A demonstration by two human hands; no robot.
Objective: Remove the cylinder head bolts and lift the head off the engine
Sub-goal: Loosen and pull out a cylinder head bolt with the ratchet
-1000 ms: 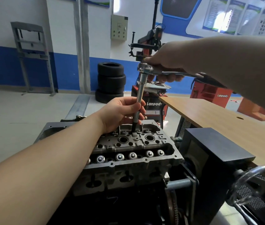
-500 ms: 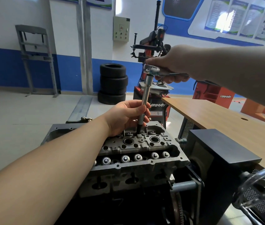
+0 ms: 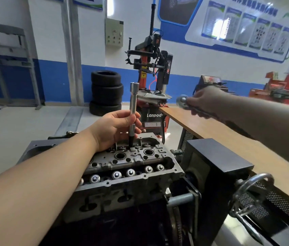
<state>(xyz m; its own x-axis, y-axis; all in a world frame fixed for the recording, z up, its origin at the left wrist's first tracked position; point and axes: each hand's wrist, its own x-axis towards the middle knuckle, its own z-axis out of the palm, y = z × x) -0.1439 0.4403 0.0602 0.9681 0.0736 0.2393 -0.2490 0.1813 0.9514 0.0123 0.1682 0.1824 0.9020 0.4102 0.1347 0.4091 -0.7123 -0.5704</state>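
Cylinder head (image 3: pixel 131 162): L hand (image 3: pixel 112 129) grips upright extension bar (image 3: pixel 132 110).

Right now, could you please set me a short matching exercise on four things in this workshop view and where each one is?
Things:
1. long silver extension bar
2. chrome ratchet wrench
3. stack of black tyres
4. grey metal cylinder head

Places:
A. on the floor by the wall
B. gripped in the left hand, upright
C. on the engine, under the bar
D. held in the right hand, over the wooden bench

Pairs: 1-B, 2-D, 3-A, 4-C

Both hands curled in grips, left (image 3: pixel 115 128) low, right (image 3: pixel 205 102) outstretched.
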